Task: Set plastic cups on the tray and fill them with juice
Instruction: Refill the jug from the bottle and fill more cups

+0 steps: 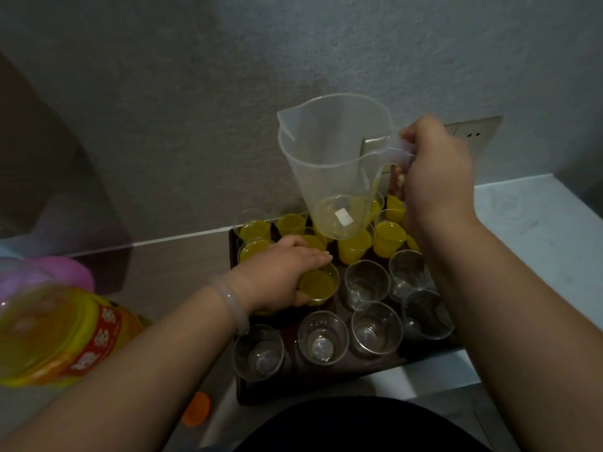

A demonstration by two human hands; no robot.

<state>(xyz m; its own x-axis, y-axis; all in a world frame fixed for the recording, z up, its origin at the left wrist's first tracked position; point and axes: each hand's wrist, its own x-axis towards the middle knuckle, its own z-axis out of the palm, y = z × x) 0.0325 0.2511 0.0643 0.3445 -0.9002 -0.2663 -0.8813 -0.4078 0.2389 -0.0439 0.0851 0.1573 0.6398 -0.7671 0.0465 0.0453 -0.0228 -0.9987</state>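
Above the far rows of the tray [248, 391], the handle of a clear jug [332, 164] is gripped by the curled fingers [400, 181] of the right hand [437, 171]. At the tray's middle, a filled cup [318, 285] is held by the left hand [280, 275], thumb on its near side and fingers pressed together over its far rim. The jug is held nearly upright, its long axis tipped slightly, base toward the tray's centre; its spout [283, 116] points left, away from the gripping hand. Only a thin pool of juice is seen at its bottom (hardly a cup's worth, by the look of it). Filled cups [388, 238] occupy the tray's far rows; empty cups [367, 282] stand upright in its near rows, below and nearer than the jug, closest to the right hand. A refill is judged likely first: the juice bottle [58, 334] is seen off the tray's left side, nearer the left hand, its orange cap [196, 409] by the tray's near left corner.
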